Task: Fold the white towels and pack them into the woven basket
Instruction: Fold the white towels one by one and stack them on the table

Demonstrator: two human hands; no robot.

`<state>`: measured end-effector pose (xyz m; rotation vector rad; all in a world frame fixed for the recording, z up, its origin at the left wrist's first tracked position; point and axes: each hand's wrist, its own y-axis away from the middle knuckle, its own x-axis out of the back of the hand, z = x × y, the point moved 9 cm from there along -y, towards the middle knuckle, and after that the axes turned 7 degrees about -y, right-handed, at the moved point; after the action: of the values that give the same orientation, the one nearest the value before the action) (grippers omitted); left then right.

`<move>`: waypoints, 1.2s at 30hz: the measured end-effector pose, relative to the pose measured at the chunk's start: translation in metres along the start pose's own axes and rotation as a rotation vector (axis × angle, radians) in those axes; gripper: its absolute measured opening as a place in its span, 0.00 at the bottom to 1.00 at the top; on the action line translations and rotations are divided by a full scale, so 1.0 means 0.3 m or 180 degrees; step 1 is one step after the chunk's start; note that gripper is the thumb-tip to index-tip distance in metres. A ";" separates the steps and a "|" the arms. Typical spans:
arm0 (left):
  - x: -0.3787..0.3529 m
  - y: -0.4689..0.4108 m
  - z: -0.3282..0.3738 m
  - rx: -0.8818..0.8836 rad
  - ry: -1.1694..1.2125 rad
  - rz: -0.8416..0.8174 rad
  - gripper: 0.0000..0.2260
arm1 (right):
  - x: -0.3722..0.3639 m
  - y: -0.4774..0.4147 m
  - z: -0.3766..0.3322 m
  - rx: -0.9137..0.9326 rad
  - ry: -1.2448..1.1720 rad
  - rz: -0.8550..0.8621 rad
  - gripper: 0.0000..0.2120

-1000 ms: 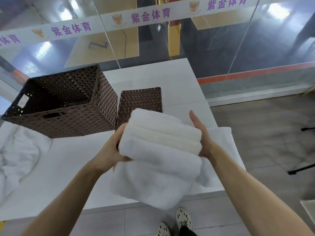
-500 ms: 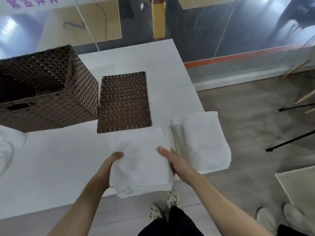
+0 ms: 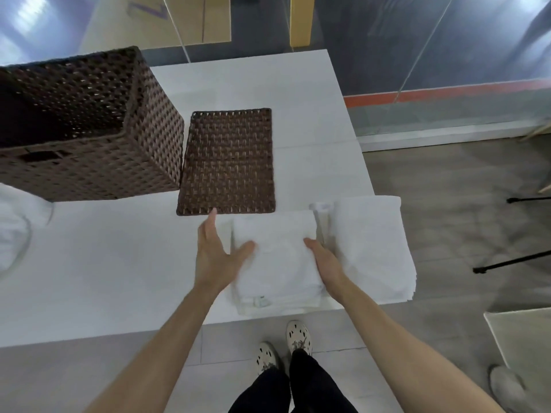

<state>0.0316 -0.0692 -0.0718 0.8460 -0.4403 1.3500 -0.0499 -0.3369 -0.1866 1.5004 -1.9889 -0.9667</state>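
White table (image 3: pixel 119 263), left hand (image 3: pixel 213 254) spread beside folded towel (image 3: pixel 277 263), right hand (image 3: pixel 325 260) flat against it

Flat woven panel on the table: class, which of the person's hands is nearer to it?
Left. The left hand reaches almost to the near edge of the flat woven panel; the right hand rests further back, on the folded towel.

Left hand (image 3: pixel 215 253) fingers splayed, right hand (image 3: pixel 323 259) fingers straight together, both forearms extended.
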 end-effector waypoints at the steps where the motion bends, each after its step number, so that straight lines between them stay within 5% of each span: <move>1: 0.039 0.037 0.084 -0.0696 -0.0686 0.0480 0.46 | 0.008 -0.023 0.019 0.0027 0.0028 0.0036 0.36; 4: -0.063 0.121 0.239 -0.2145 -0.2062 0.0457 0.34 | 0.003 0.055 -0.046 0.0174 0.0400 0.0287 0.39; 6: -0.156 0.087 0.198 -0.2096 -0.2357 0.0012 0.37 | 0.014 0.125 -0.151 0.0918 0.1079 0.0673 0.36; 8: -0.190 0.031 0.167 -0.2006 -0.2428 -0.0126 0.40 | -0.014 0.255 -0.299 0.2395 0.2124 0.1132 0.35; 11: -0.211 -0.018 0.155 -0.2031 -0.2559 -0.0205 0.42 | -0.162 0.323 -0.331 0.3737 0.3583 0.0679 0.35; 15: -0.257 -0.026 0.136 -0.2039 -0.2740 -0.0233 0.44 | -0.177 0.171 -0.184 0.3106 0.4289 0.0231 0.36; 22: -0.252 -0.038 0.145 -0.1963 -0.2647 -0.0458 0.40 | -0.171 0.150 -0.192 0.2920 0.4441 0.0190 0.34; 29: -0.141 -0.034 0.210 -0.2086 -0.2624 -0.0545 0.31 | -0.197 0.243 -0.319 0.2653 0.4713 0.0176 0.37; 36: 0.132 -0.051 0.248 -0.1876 -0.3078 -0.0305 0.23 | -0.352 0.352 -0.532 0.2824 0.4986 0.0277 0.24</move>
<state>0.0681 -0.0983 0.0001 0.9502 -1.4428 0.5730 0.0302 -0.2603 0.0019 1.5921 -1.1109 1.0976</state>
